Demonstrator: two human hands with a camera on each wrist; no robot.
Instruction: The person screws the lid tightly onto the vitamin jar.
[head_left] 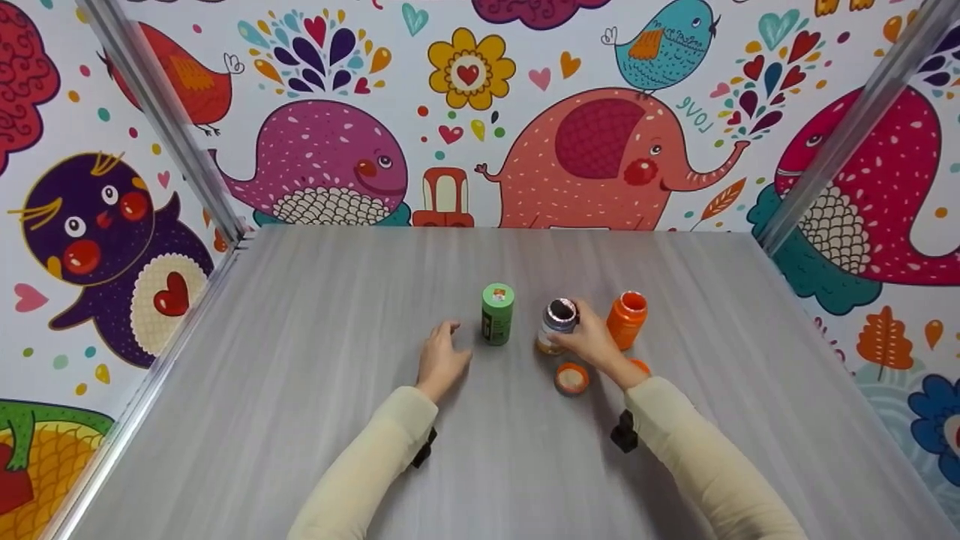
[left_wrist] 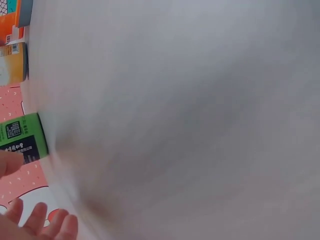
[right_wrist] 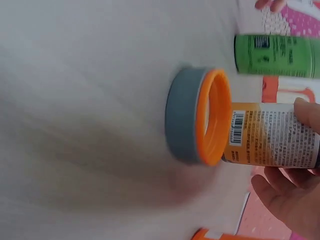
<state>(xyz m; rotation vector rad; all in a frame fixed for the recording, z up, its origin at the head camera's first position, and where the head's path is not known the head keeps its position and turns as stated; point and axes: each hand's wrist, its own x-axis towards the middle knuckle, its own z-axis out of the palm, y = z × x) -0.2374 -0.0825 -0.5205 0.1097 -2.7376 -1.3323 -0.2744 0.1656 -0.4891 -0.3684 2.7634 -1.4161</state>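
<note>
My right hand holds an open jar by its sides, thumb across from the fingers. The jar is upright, with a dark mouth and a yellow-and-white printed label. In front of it on the table lies a grey lid with an orange inner ring, inner side up. To the jar's left stands a green canister, its top covered. Left of that canister my left hand is held with fingers spread and apart from it, holding nothing; in the left wrist view its fingertips show.
An orange bottle, open at the top, stands just right of my right hand. Another orange lid is partly hidden behind my right wrist. The grey table meets patterned walls at the back and sides.
</note>
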